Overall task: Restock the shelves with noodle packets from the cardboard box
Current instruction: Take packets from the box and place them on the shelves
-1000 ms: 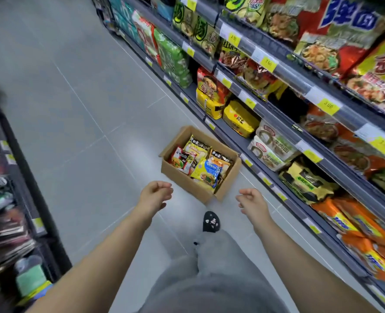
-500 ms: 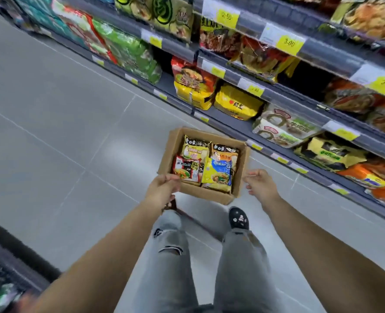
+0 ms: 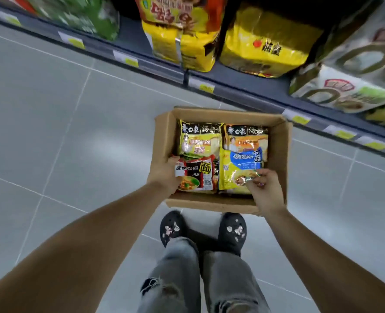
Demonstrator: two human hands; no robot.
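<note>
An open cardboard box (image 3: pixel 279 154) sits on the floor just ahead of my feet, with several noodle packets lying flat inside. My left hand (image 3: pixel 164 177) is in the box's near left corner, fingers curled round the left edge of a red and black packet (image 3: pixel 197 175). My right hand (image 3: pixel 262 188) reaches in from the near right and pinches the lower right edge of a yellow and blue packet (image 3: pixel 239 168). Behind these lie a yellow-green packet (image 3: pixel 198 141) and an orange packet (image 3: pixel 245 138).
The bottom shelf (image 3: pixel 243 86) runs diagonally behind the box, carrying yellow multipacks (image 3: pixel 266 41), green packs (image 3: pixel 85 16) and white-green packs (image 3: pixel 349 86), with price tags along its edge. Grey tiled floor (image 3: pixel 51 132) spreads to the left. My black shoes (image 3: pixel 232 231) stand against the box.
I have bent down over the box. Both hands went from its near rim into it and now hold packets. The upper shelves have left the view.
</note>
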